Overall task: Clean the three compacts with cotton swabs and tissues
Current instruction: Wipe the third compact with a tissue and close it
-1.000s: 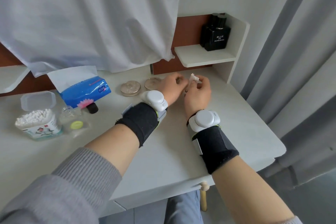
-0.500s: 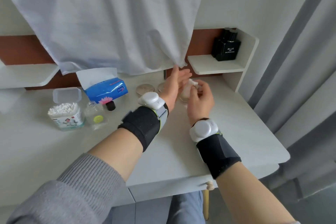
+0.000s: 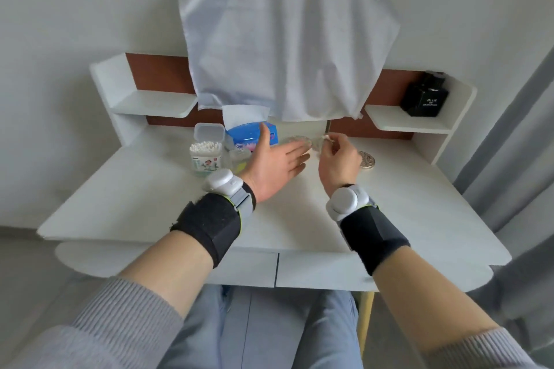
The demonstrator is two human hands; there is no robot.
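My left hand (image 3: 275, 165) is held open above the desk, palm turned to the right and fingers straight, holding nothing. My right hand (image 3: 338, 159) pinches a small white tissue piece (image 3: 325, 138) between thumb and fingertips. One round silver compact (image 3: 298, 140) lies just beyond my left fingertips. A second compact (image 3: 367, 160) lies on the desk right of my right hand. Something round and blurred (image 3: 317, 145) sits by my right fingertips; I cannot tell whether it is held.
An open tub of cotton swabs (image 3: 206, 156), a small clear bottle (image 3: 239, 156) and a blue tissue pack (image 3: 251, 136) stand at the back left of the white desk (image 3: 299, 225). A white cloth (image 3: 287, 39) hangs above. A black perfume bottle (image 3: 425, 99) stands on the right shelf.
The view has pulled back and tilted up. My left hand has opened and turned palm-up, away from the compact. My right hand still pinches the white piece.
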